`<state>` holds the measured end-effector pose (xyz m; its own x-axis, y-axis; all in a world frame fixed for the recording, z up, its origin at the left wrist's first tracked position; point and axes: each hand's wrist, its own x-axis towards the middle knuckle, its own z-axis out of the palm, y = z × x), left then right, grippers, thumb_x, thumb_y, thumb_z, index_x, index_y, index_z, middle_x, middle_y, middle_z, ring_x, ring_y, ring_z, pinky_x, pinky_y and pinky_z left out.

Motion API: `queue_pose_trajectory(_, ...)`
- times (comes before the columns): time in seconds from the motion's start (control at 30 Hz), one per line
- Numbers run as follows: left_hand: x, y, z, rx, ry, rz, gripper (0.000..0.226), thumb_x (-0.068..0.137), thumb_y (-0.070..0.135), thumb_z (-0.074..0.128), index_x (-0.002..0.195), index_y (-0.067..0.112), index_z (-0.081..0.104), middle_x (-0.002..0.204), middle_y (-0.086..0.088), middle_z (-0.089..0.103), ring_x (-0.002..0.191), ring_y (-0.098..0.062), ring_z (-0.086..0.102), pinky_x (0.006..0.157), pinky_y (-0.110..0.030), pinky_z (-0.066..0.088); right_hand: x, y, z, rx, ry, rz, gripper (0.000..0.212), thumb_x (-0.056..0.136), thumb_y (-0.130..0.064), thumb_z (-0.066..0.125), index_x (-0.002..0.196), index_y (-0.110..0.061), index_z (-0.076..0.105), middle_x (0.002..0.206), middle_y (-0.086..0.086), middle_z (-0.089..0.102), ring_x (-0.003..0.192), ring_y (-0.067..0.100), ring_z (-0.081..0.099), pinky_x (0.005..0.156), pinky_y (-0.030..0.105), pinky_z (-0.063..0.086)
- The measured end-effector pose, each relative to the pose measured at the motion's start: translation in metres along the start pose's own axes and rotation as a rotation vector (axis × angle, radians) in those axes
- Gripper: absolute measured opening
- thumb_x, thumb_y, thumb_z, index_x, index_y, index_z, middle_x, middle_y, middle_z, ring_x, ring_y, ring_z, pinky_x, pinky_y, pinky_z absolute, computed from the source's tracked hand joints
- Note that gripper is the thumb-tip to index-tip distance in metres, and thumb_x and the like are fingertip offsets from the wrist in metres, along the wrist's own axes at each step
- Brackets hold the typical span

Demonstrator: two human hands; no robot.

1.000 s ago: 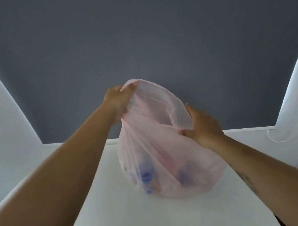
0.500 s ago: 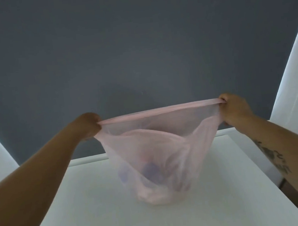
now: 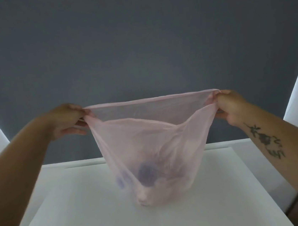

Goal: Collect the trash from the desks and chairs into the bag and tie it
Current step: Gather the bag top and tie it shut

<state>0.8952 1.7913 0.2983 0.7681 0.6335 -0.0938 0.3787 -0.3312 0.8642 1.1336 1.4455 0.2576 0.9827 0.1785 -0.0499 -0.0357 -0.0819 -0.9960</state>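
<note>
head view: your left hand (image 3: 67,120) pinches the left end of the bag's mouth between thumb and fingers, the lower fingers loose beneath, while your right hand (image 3: 231,106) is closed on the right end in the same way. between them the rim is drawn into a taut, nearly level band, with both hands well apart and held above the desk.

you hold it so, by the look of it, to flatten the mouth and free two corners long enough to cross and knot, which suggests the collecting is finished and only the tie remains.

the thin pink bag (image 3: 154,149) hangs from that rim and narrows downward, its bottom resting on or just above the white desk (image 3: 82,222), near the middle; contact cannot be told for certain. through the film, blurred purple-blue shapes and pale lumps of trash (image 3: 147,174) sit low inside, too soft to name.

beyond the desk's far edge stands a dark grey wall (image 3: 136,40), flanked left and right by bright white panels. a tattoo marks your right forearm. nothing else shows on the desk, and nothing stands between your hands. the likeliest trouble is the film itself, thin enough to stretch or tear if you pull harder.
</note>
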Motion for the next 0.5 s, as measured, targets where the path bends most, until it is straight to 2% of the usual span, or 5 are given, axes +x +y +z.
queue_pose_trajectory(0.17,-0.010,0.009,0.055,-0.593,0.218,0.065,0.031,0.102,0.008,0.034,0.090,0.010,0.064,0.074,-0.003,0.072,0.068,-0.015,0.069,0.066,-0.032,0.057,0.009,0.011,0.026,0.190,-0.006,0.027,0.029,0.104,-0.021,0.030,0.118,-0.009,0.052,0.107,0.015,0.064,0.090,0.031,0.064,0.086,0.047,0.055)
queue_pose_trajectory(0.23,-0.010,0.011,0.072,-0.744,0.280,0.025,0.030,0.105,0.014,0.034,0.109,0.004,0.063,0.091,-0.008,0.070,0.083,-0.019,0.068,0.079,-0.037,0.055,0.008,0.014,0.034,0.092,0.067,-0.038,0.034,0.104,-0.037,0.031,0.115,-0.012,0.052,0.110,0.014,0.059,0.092,0.029,0.061,0.082,0.042,0.054)
queue_pose_trajectory(0.37,-0.017,0.005,0.083,-0.795,-0.063,0.109,0.041,0.104,0.031,0.044,0.128,0.003,0.060,0.121,-0.013,0.069,0.113,-0.025,0.066,0.097,-0.040,0.049,0.007,0.015,0.029,0.162,-0.133,-0.102,0.064,0.086,-0.063,0.055,0.122,-0.010,0.050,0.107,0.009,0.060,0.090,0.026,0.064,0.077,0.041,0.057)
queue_pose_trajectory(0.43,-0.020,-0.009,0.083,-0.660,-0.148,0.204,0.029,0.101,0.016,0.051,0.123,0.003,0.064,0.119,-0.014,0.070,0.112,-0.025,0.067,0.094,-0.035,0.052,0.008,0.021,0.022,0.098,-0.270,-0.167,0.051,0.084,-0.039,0.072,0.120,-0.007,0.054,0.103,0.010,0.062,0.087,0.028,0.065,0.067,0.038,0.058)
queue_pose_trajectory(0.5,-0.019,-0.024,0.084,-0.483,-0.069,0.251,0.026,0.102,0.007,0.046,0.109,0.009,0.071,0.108,-0.010,0.074,0.105,-0.022,0.069,0.084,-0.028,0.055,0.005,0.030,0.019,-0.102,-0.213,-0.261,0.007,0.087,-0.012,0.060,0.093,-0.010,0.060,0.085,0.010,0.060,0.071,0.026,0.058,0.055,0.029,0.048)
